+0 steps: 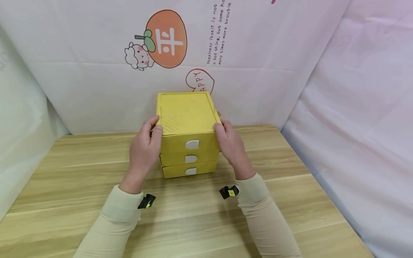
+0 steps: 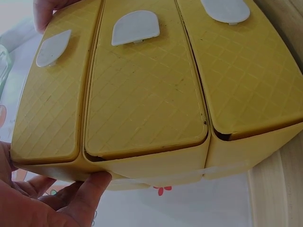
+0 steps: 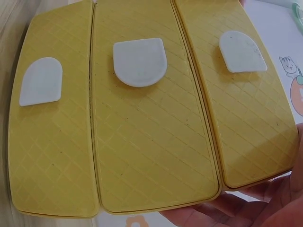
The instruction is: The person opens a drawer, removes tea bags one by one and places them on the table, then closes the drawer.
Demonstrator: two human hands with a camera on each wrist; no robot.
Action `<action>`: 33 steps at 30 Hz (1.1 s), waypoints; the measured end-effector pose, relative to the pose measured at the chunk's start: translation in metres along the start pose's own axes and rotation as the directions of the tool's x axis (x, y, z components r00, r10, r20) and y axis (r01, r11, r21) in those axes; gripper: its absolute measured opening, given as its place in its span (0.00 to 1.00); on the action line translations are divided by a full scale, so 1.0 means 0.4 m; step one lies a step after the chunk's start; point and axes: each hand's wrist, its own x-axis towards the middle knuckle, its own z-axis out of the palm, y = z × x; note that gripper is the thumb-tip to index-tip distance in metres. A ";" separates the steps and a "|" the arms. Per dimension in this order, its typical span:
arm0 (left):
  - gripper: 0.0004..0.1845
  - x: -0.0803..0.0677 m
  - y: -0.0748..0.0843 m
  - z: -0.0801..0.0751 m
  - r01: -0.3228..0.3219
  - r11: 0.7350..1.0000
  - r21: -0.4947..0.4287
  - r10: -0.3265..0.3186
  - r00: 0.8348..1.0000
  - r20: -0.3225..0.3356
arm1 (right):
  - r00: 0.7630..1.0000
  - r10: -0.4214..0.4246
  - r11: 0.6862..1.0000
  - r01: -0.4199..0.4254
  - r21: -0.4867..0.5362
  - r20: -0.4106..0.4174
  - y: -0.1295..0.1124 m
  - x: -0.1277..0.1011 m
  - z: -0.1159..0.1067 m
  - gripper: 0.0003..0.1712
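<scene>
Head view shows two cream sleeves reaching from the six o'clock edge across a wooden table (image 1: 80, 200), each wrist carrying a small black camera. Beyond them, near the middle of the table, stands a yellow drawer box (image 1: 187, 118) with three stacked drawers, all pushed in. Its plastic has a fine diamond pattern and a ribbed patch on the lid. Each drawer front bears a white tab handle (image 1: 191, 144) shaped like a rounded half oval; in the wrist views the three fronts fill the frame side by side. The left hand (image 1: 143, 150) grips the box's nine o'clock side, thumb over the top edge, fingers curled round the wall. The right hand (image 1: 230, 145) clasps the three o'clock side likewise, fingertips at the upper corner. Farther off, at twelve o'clock, hangs a white backdrop (image 1: 258, 53) printed with an orange fruit, a sheep and lettering.
</scene>
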 end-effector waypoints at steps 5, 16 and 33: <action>0.27 0.002 -0.001 -0.006 -0.013 1.000 0.012 0.013 1.000 -0.005 | 1.000 -0.001 1.000 0.001 -0.009 0.004 -0.006 0.000 0.004 0.35; 0.26 0.002 -0.006 -0.018 0.000 1.000 0.005 0.000 1.000 -0.004 | 1.000 0.013 1.000 -0.013 0.002 0.015 -0.009 0.000 0.017 0.35; 0.27 0.009 -0.015 -0.033 0.002 1.000 0.010 -0.002 1.000 0.003 | 1.000 0.008 1.000 -0.007 -0.023 0.025 -0.027 0.000 0.027 0.34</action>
